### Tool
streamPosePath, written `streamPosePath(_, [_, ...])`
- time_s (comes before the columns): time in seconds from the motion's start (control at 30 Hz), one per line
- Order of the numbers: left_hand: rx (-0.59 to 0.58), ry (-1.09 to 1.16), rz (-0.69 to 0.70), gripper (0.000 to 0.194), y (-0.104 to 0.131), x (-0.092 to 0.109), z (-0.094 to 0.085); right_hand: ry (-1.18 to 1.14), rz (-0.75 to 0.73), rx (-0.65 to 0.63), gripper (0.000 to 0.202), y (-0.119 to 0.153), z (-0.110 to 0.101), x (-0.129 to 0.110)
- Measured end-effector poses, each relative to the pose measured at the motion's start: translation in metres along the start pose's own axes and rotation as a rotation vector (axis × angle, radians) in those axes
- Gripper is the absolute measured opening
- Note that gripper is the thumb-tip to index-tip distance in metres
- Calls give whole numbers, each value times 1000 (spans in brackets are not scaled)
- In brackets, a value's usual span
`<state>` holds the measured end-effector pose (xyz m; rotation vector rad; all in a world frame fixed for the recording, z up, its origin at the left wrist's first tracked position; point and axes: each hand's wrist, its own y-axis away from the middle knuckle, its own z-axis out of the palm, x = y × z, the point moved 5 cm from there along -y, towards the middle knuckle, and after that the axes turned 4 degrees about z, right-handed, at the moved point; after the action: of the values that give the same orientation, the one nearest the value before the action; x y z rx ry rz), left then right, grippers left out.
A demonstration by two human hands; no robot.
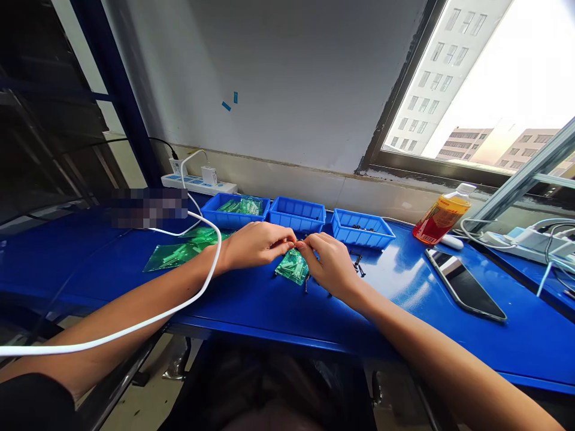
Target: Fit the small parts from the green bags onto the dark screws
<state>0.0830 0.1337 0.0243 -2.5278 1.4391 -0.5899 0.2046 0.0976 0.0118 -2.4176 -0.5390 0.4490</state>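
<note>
My left hand (258, 242) and my right hand (327, 262) meet over the blue table, pinching the top edge of a small green clear bag (293, 267) between their fingertips. Pale pieces show inside this bag. Dark screws (358, 264) lie beside and partly behind my right hand. More green bags (177, 254) with pale pieces lie left of my left hand, near its wrist. Behind the hands stand three blue bins: the left bin (211, 219) holds green bags, the middle bin (297, 222) shows no contents that I can make out, and the right bin (368, 240) holds some dark small parts.
A white cable (211, 272) hangs across my left forearm. A power strip (197, 183) stands at the back left. On the right are a bottle (442, 215), a phone (466, 284) and another power strip (523, 242) with cables. The table's front edge (287, 338) runs below my hands.
</note>
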Motion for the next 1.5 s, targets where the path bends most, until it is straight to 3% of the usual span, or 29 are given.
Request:
streamPosePath(0.5, [-35, -10, -5, 24, 1, -1, 2, 0, -21, 9, 35, 0, 0, 0])
streamPosePath(0.7, [-42, -54, -17, 24, 1, -1, 1, -59, 24, -21, 29, 0, 0, 0])
streamPosePath(1.0, [-136, 29, 104, 26, 1, 4, 8, -112, -52, -56, 33, 1, 0, -6])
streamPosePath(1.23, [-130, 24, 102, 28, 0, 4, 7, -187, -123, -105, 25, 1, -6, -11])
streamPosePath(1.5, [-95, 9, 77, 25, 0, 1, 5, -136, -67, -115, 22, 0, -3, -8])
